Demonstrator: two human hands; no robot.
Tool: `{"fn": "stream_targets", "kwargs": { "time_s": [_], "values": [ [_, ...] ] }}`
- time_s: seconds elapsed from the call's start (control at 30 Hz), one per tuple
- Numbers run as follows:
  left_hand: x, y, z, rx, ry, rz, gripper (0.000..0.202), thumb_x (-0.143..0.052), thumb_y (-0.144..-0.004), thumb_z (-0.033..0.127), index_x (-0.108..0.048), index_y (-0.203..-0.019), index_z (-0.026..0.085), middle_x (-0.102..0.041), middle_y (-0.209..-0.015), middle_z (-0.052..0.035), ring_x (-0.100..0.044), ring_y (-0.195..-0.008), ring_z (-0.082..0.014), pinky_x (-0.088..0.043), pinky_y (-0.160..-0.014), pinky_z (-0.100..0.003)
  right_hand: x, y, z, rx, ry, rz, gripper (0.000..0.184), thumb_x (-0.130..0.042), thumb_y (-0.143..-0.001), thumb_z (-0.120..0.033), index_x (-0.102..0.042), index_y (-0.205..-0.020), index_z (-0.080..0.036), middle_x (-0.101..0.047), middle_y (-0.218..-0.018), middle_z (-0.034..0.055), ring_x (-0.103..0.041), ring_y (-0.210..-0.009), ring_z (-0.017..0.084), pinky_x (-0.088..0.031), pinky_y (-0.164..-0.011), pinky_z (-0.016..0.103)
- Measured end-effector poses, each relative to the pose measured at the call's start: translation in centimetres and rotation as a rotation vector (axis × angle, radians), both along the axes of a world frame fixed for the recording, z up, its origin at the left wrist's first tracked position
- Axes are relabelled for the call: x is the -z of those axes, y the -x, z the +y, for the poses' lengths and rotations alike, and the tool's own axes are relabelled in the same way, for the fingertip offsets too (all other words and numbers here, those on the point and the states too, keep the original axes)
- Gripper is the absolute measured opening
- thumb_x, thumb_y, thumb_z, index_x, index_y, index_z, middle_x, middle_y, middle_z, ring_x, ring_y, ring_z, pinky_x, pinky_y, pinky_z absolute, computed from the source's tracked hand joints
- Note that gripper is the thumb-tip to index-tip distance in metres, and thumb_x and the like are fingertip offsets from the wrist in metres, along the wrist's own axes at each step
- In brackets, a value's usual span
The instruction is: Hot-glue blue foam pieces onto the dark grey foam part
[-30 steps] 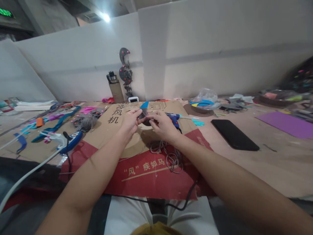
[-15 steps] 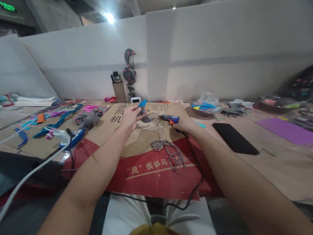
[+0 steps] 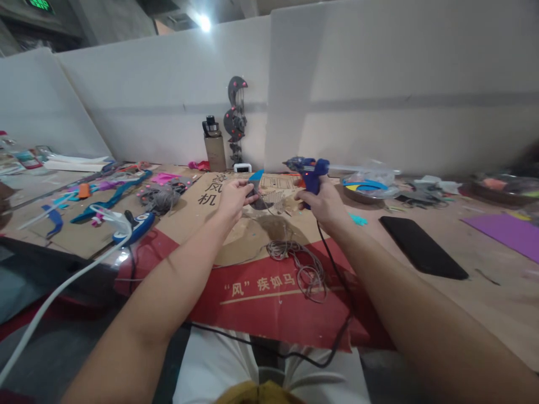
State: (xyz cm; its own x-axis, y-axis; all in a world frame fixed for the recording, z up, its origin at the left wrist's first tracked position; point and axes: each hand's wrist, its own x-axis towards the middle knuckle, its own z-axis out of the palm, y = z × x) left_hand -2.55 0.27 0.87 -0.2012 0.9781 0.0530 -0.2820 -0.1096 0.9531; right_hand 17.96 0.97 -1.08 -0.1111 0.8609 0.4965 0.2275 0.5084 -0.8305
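My left hand [image 3: 236, 196] pinches a curved dark grey piece with a blue tip [image 3: 256, 175], low over the cardboard. In my right hand [image 3: 322, 199] is a blue hot glue gun [image 3: 310, 171], held upright by its handle with the nozzle pointing left. Its black cord [image 3: 332, 264] runs down past the front edge of the cardboard. A loose coil of grey cord [image 3: 297, 258] lies on the printed cardboard sheet [image 3: 248, 292] below both hands, and a strand of it reaches toward the grey piece.
A black phone [image 3: 421, 247] and a purple sheet [image 3: 505, 233] lie at right. Behind stand a bottle [image 3: 214, 151] and a bowl [image 3: 370, 192] of coloured pieces. Grey yarn [image 3: 162, 196] and a blue-and-white power strip [image 3: 137, 227] with a white cable are at left.
My right hand has lifted the glue gun off the cardboard and turned it upright. My left hand keeps its pinch on the grey-and-blue piece. The view has shifted slightly.
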Motion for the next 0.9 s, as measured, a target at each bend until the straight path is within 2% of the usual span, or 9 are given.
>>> {"fn": "stream_targets", "kwargs": {
  "time_s": [0.07, 0.13, 0.3, 0.53, 0.9],
  "values": [
    [0.1, 0.0, 0.0, -0.002, -0.009, 0.013, 0.008, -0.059, -0.081, 0.004, -0.061, -0.079, 0.011, -0.068, -0.076, -0.0056, -0.065, -0.065, -0.0106, -0.057, -0.071, -0.027, -1.3, 1.1, -1.7, -0.079, 0.037, 0.051, 0.029, -0.058, -0.08, -0.034, -0.052, -0.104, -0.02, -0.065, -0.087, 0.0047, -0.059, -0.063, 0.015, -0.049, -0.052, 0.029],
    [0.3, 0.0, 0.0, 0.005, -0.026, 0.037, 0.008, -0.058, -0.081, 0.005, -0.061, -0.077, 0.011, -0.068, -0.075, -0.0051, -0.065, -0.065, -0.0103, -0.057, -0.069, -0.026, -2.1, 1.9, -3.0, -0.087, 0.057, -0.002, 0.028, -0.058, -0.083, -0.037, -0.054, -0.103, -0.019, -0.064, -0.076, 0.003, -0.057, -0.057, 0.015, -0.048, -0.052, 0.03],
    [0.3, -0.4, 0.0, 0.005, -0.028, 0.07, 0.007, -0.063, -0.078, 0.007, -0.06, -0.075, 0.012, -0.067, -0.072, -0.0045, -0.064, -0.064, -0.0103, -0.056, -0.067, -0.025, -1.9, 2.5, -3.8, -0.01, 0.063, -0.138, 0.027, -0.057, -0.086, -0.039, -0.055, -0.106, -0.021, -0.058, -0.06, -0.0005, -0.055, -0.051, 0.018, -0.045, -0.052, 0.033],
    [0.2, -0.8, 0.1, -0.045, -0.022, 0.062, 0.014, -0.062, -0.078, 0.004, -0.058, -0.069, 0.014, -0.064, -0.065, -0.0017, -0.063, -0.058, -0.0108, -0.055, -0.064, -0.026, -0.4, 2.7, -3.0, 0.049, -0.088, -0.223, 0.027, -0.057, -0.087, -0.038, -0.058, -0.108, -0.022, -0.064, -0.076, 0.0051, -0.064, -0.075, 0.025, -0.049, -0.067, 0.038],
    [0.1, -1.0, -0.4, -0.036, -0.037, 0.089, 0.012, -0.061, -0.079, 0.005, -0.058, -0.072, 0.015, -0.065, -0.064, -0.0007, -0.063, -0.059, -0.0103, -0.054, -0.064, -0.024, -0.9, 2.9, -3.6, 0.036, -0.077, -0.241, 0.026, -0.056, -0.088, -0.035, -0.058, -0.11, -0.021, -0.065, -0.077, 0.0063, -0.064, -0.079, 0.026, -0.049, -0.067, 0.038]
  ]
}}
